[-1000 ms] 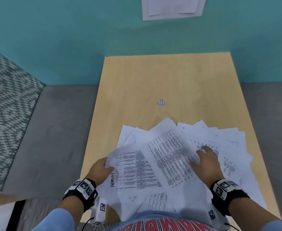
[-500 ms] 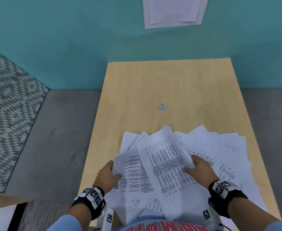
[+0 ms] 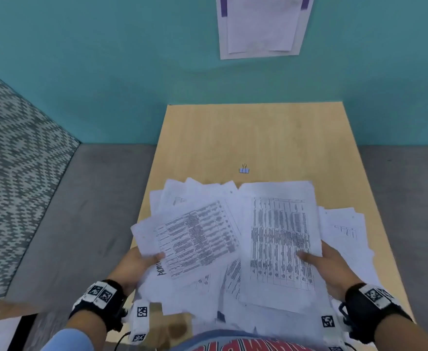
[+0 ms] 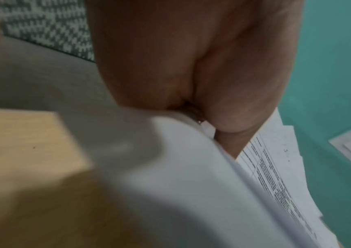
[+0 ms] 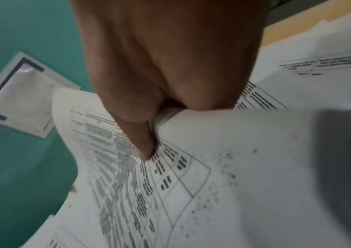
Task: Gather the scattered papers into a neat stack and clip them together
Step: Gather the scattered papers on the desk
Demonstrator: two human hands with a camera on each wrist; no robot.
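Observation:
A loose pile of white printed papers [image 3: 208,198] covers the near half of the wooden table [image 3: 258,133]. My left hand [image 3: 134,267] grips the left edge of a bundle of sheets [image 3: 195,239], thumb on top. The right hand [image 3: 327,267] holds another printed sheet [image 3: 281,236] by its right edge, thumb pressed on the print. In the left wrist view the thumb [image 4: 229,137] pinches the papers [image 4: 191,167]. The right wrist view shows a thumb [image 5: 142,139] pressing down on a table-printed sheet [image 5: 170,184]. A small blue binder clip [image 3: 244,170] lies alone beyond the pile.
A teal wall [image 3: 106,72] stands behind the table, with sheets taped to it [image 3: 261,24]. Grey floor [image 3: 81,211] lies on both sides, and a patterned carpet [image 3: 13,160] is at the left. More loose sheets [image 3: 344,231] spread toward the table's right edge.
Both hands have slid outward to the edges of the pile and taken hold of sheets. The papers have been pulled together and lifted toward me.

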